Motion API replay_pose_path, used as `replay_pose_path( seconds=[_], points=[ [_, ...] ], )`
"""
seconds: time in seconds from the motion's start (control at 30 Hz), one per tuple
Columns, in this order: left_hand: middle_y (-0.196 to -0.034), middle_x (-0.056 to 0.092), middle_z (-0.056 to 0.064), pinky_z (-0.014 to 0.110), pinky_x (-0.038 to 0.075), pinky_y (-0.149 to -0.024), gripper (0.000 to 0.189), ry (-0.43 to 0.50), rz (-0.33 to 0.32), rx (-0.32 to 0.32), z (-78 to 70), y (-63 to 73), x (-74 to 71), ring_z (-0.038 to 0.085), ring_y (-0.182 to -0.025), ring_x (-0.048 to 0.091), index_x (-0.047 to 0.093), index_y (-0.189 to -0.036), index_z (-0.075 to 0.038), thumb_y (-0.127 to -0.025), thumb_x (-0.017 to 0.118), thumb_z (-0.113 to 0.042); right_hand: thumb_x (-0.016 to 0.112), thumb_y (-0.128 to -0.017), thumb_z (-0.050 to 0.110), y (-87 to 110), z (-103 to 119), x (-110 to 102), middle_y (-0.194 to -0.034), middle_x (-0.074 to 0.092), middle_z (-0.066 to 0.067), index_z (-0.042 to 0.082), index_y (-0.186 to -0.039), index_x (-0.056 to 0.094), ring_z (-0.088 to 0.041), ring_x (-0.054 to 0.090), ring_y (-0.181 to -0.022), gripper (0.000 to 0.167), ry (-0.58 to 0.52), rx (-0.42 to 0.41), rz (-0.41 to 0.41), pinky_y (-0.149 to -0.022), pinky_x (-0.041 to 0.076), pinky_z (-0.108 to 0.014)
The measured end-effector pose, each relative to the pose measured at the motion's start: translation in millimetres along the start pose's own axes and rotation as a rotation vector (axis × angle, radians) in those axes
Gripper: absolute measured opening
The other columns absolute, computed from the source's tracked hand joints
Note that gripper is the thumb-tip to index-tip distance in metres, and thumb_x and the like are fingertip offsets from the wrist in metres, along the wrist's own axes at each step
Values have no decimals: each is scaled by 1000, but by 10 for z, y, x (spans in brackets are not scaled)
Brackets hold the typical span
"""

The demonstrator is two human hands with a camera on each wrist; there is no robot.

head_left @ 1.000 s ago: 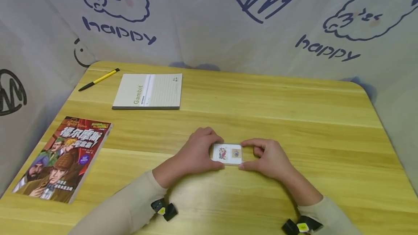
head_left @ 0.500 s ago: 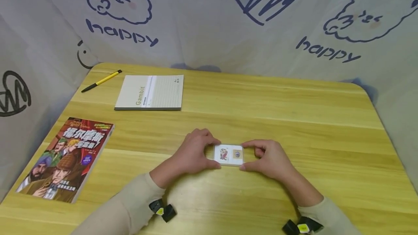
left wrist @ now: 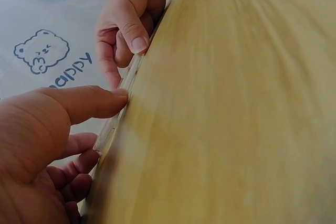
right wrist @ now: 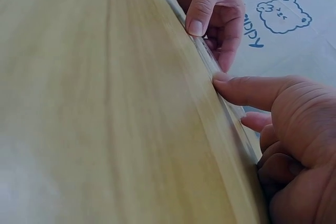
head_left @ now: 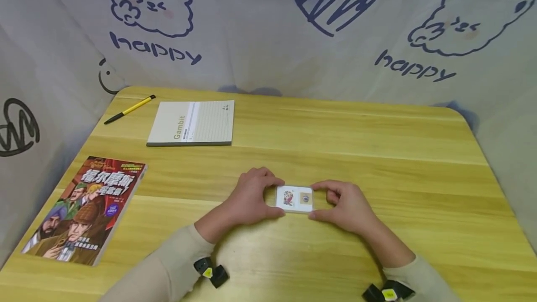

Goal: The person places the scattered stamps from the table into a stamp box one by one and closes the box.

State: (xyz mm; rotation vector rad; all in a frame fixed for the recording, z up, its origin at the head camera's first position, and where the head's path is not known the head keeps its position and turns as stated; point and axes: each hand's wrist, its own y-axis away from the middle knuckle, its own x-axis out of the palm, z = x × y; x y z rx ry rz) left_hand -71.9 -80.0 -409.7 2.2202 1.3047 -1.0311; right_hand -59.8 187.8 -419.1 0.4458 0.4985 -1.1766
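Note:
A small flat white case [head_left: 295, 199] with rounded corners and clear edges lies low at the table, between both hands. On its face are a colourful picture on the left and a tan square on the right. My left hand [head_left: 253, 198] pinches its left end, thumb on the near edge and forefinger on the far edge. The right hand [head_left: 345, 205] grips the right end the same way, its other fingers curled in. From the left wrist, the case shows edge-on as a thin clear strip [left wrist: 108, 129] close over the table, with the left thumb [left wrist: 100, 103] on it.
On the wooden table [head_left: 377, 153], a grey notebook [head_left: 190, 123] lies at the back left, beside a yellow and black pen [head_left: 130, 109]. A comic-style book [head_left: 84, 209] lies at the left edge. White cloth [head_left: 260, 36] with drawings hangs behind the table.
The left fingertips have shifted slightly left toward the case's end, and the case sits a touch further right. The right hand keeps its place; the head view has tilted slightly.

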Motion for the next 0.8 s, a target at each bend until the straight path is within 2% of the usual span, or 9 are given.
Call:
replay_pose_path(
  seconds=[0.33,0.67,0.8],
  points=[
    [-109,57,-1,41,35,-85,60,-42,3,-1,14,-8,-7,21,-99,48,71,-121,-11,-69,92,-34,95,-66,25,-25,28,21,-58,36,7,13,-116,73,-9,33,-53,55,17,4,-4,-63,40,-31],
    [-109,57,1,45,36,-90,61,-58,21,-14,-29,-2,-33,23,-102,48,67,-122,-9,-70,91,-31,93,-70,19,-12,102,28,-61,45,5,11,-119,70,-10,39,-54,54,60,-8,13,-60,40,-30],
    [-110,58,2,43,39,-91,62,-37,46,-26,-49,-2,-67,23,-102,49,65,-125,-6,-73,89,-30,92,-72,19,-6,156,11,-67,51,3,9,-121,69,-12,44,-56,55,54,2,35,-56,39,-28]
  ],
)
